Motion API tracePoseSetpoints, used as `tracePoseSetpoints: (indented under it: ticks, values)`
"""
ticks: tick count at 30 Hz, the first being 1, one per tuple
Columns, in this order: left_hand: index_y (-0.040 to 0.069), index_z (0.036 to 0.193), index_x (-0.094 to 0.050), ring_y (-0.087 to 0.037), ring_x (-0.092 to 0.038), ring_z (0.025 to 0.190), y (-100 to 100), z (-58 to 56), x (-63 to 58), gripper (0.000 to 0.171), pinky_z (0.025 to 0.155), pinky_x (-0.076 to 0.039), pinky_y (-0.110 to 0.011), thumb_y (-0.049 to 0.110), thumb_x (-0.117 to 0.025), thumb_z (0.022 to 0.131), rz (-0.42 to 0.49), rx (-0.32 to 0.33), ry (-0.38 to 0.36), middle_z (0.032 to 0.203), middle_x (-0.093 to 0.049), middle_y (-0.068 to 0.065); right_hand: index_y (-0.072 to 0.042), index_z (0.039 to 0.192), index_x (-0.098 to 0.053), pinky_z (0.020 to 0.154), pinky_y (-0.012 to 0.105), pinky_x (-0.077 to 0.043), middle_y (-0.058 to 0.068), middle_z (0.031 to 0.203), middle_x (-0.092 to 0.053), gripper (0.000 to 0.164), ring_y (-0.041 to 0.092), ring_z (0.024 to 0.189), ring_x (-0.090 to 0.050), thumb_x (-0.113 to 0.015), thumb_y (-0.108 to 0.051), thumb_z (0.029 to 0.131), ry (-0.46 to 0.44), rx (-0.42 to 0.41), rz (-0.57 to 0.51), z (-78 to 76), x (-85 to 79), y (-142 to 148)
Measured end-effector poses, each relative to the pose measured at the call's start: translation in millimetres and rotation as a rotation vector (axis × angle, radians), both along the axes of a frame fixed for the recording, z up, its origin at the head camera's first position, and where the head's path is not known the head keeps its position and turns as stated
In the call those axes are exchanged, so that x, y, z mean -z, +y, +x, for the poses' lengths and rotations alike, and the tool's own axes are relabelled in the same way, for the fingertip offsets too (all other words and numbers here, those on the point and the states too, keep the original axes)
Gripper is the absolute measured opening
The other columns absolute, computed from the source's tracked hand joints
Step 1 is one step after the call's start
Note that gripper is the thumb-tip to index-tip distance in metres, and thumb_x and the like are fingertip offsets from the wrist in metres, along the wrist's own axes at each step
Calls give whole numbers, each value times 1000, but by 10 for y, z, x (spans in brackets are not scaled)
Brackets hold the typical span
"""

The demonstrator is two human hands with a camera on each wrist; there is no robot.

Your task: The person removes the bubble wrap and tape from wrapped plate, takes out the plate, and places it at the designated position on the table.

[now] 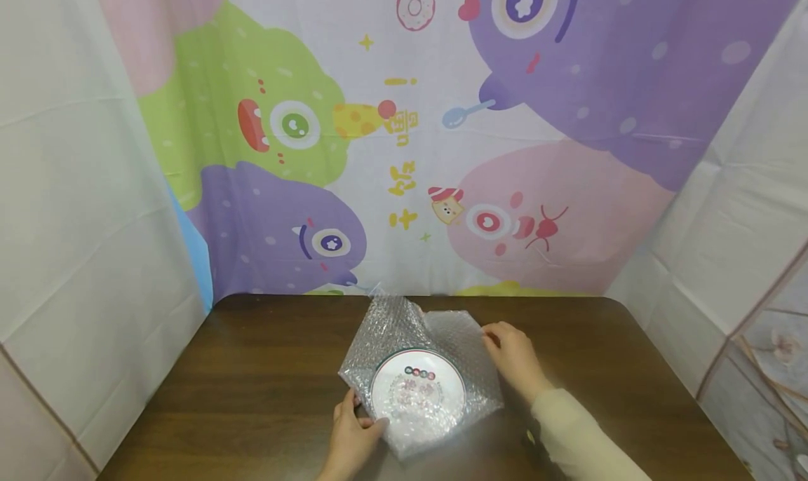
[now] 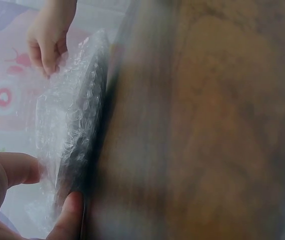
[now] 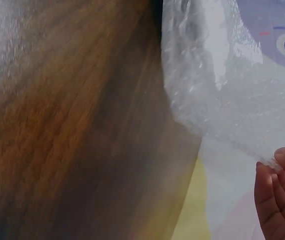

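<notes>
A round white plate (image 1: 418, 390) with a dark rim, small coloured dots and red lettering lies in a sheet of clear bubble wrap (image 1: 463, 341). Glossy wrap shows over its lower part, while loose flaps spread up and out to both sides. At the lower left, my left hand (image 1: 353, 428) grips the wrapped edge, the thumb over the near side. The left wrist view has its finger and thumb on either side of that edge. My right hand (image 1: 514, 358) pinches the wrap's upper right corner; in the right wrist view, thumb and fingertips meet on the thin film (image 3: 242, 147).
All of this is on a dark brown wooden table (image 1: 252, 383) with rounded back corners. Behind it hangs a white curtain (image 1: 404, 256) printed with cartoon monsters, and pale sheets stand at both sides. A light sleeve (image 1: 577, 428) covers the right forearm.
</notes>
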State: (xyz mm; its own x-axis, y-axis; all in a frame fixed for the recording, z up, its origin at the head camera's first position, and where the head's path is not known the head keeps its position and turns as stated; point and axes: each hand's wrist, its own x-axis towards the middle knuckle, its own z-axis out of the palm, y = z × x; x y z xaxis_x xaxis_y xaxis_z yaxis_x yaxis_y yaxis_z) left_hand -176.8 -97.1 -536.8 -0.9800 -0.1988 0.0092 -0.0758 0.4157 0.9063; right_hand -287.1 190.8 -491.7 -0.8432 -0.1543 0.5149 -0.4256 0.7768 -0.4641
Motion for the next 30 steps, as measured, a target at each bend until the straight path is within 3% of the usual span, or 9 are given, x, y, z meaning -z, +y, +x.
tracePoseSetpoints:
  ticks: [7, 17, 30]
  values:
    - [-16, 141, -30, -19, -65, 81, 4, 14, -8, 85, 61, -49, -18, 9, -76, 75, 8, 0, 2, 123, -46, -29, -1, 99, -71, 79, 44, -56, 15, 98, -72, 13, 28, 88, -69, -68, -9, 89, -127, 28, -42, -110, 52, 69]
    - [-16, 141, -28, -19, -65, 82, 18, 31, -24, 86, 60, -50, -18, 9, -77, 75, 22, 3, 2, 124, -45, -31, -2, 99, -71, 78, 43, -55, 14, 97, -73, 13, 26, 85, -68, -66, -11, 91, -232, 62, -97, -224, 110, 125]
    - [-16, 142, -26, -21, -65, 84, 46, 60, -13, 89, 61, -50, -19, 9, -78, 74, 35, -7, -10, 126, -43, -32, -2, 93, -71, 78, 47, -53, 14, 94, -73, 10, 29, 84, -67, -66, -9, 87, -287, 102, 13, -341, 190, 167]
